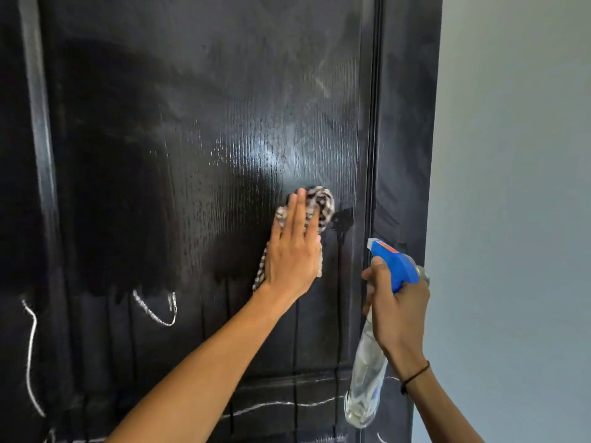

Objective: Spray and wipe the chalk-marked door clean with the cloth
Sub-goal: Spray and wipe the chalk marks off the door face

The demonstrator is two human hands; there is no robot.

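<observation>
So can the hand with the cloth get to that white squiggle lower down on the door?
Probably yes. The left hand presses the cloth flat on the door, and the chalk loop lies below and to its left, with nothing in between.

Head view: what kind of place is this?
Probably indoors in a home, at a doorway: a dark panelled door with chalk marks, set beside a plain pale painted wall.

A home interior: dark wood-grain panelled door (204, 129) set beside a plain pale painted wall (511, 155).
</observation>
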